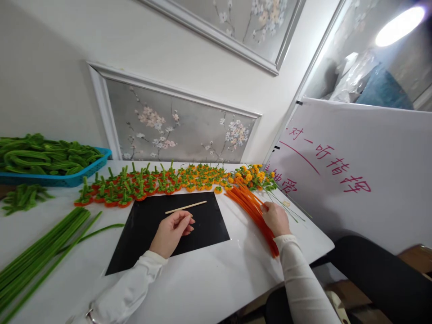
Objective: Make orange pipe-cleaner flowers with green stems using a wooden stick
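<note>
My left hand (172, 233) rests on a black mat (141, 243) with its fingers curled and nothing visible in them, just below a thin wooden stick (186, 207) that lies on the mat. My right hand (276, 218) lies on a bundle of orange pipe cleaners (248, 204) at the mat's right side, fingers closed over the strands. Behind the mat stand rows of small pipe-cleaner pumpkins, red-orange ones (121, 186) on the left and yellow-orange ones (199, 177) toward the right.
Long green pipe cleaners (37, 252) lie at the left. A blue tray (72, 179) of bent green pieces stands at the back left, with more loose ones (23, 196) in front. Yellow flowers on stems (256, 176) lie near a white board with red writing (347, 175).
</note>
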`<state>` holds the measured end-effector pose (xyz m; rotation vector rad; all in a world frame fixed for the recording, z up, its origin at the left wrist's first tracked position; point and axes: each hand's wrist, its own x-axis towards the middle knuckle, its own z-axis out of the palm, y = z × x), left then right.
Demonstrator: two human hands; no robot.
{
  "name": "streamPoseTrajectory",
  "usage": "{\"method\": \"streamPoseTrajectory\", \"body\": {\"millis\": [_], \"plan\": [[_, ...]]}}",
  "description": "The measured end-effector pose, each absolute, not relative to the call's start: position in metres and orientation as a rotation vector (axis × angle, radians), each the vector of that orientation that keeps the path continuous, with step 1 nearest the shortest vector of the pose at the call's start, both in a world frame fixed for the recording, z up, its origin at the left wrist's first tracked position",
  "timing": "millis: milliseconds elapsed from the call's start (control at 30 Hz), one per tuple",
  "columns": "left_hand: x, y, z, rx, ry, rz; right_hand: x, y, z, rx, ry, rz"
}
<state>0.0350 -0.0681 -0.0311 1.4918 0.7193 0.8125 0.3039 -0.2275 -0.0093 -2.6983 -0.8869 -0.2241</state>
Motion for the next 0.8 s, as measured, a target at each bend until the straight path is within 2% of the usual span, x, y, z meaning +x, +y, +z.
{"method": "streamPoseTrajectory", "body": {"millis": [400,633,667,800], "plan": [[0.035,-0.076,-0.024,1.483,0.717,0.784,0.299,-0.235,0.003,-2.413,-0.914,-0.474],[0.035,-0.079,-0.024,1.490,0.694,0.784,0.264,-0.253,0.040,-2.067,-0.891,-0.761],[0.035,-0.080,-0.023,1.485,0.682,0.775,0.253,-0.252,0.043,-1.995,-0.921,-0.696],[0.033,-0.085,-0.010,1.397,0.596,0.728,0.197,-0.229,0.026,-1.767,-1.228,0.012]]}}
